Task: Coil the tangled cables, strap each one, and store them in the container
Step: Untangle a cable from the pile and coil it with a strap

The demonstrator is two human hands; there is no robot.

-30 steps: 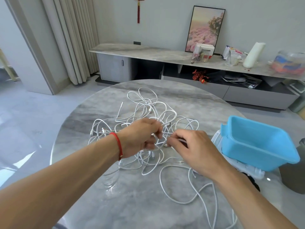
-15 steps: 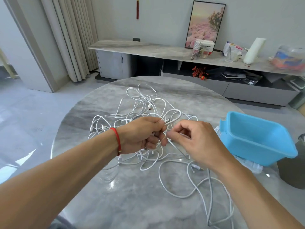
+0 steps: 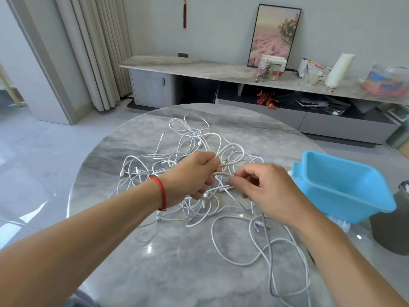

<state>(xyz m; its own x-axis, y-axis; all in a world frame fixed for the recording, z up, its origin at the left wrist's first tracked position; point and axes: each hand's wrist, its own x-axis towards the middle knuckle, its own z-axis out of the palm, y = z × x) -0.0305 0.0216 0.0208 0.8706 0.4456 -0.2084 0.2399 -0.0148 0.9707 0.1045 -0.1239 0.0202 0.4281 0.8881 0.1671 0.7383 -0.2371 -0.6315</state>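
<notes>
At frame centre, the left hand (image 3: 190,176) grips strands of the tangled white cables (image 3: 199,165) spread over the round marble table (image 3: 155,262) — the right hand (image 3: 272,191) pinches one strand just beside it. The blue container (image 3: 345,185) sits at right, empty.

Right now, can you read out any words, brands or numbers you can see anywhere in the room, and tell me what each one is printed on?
"Panasonic", only partly legible, on the white box on the sideboard, in front of the framed picture.
Print on the crumpled packaging beside the white roll: too small and blurred to read.
The white cables, blue container and table show no readable text.
</notes>
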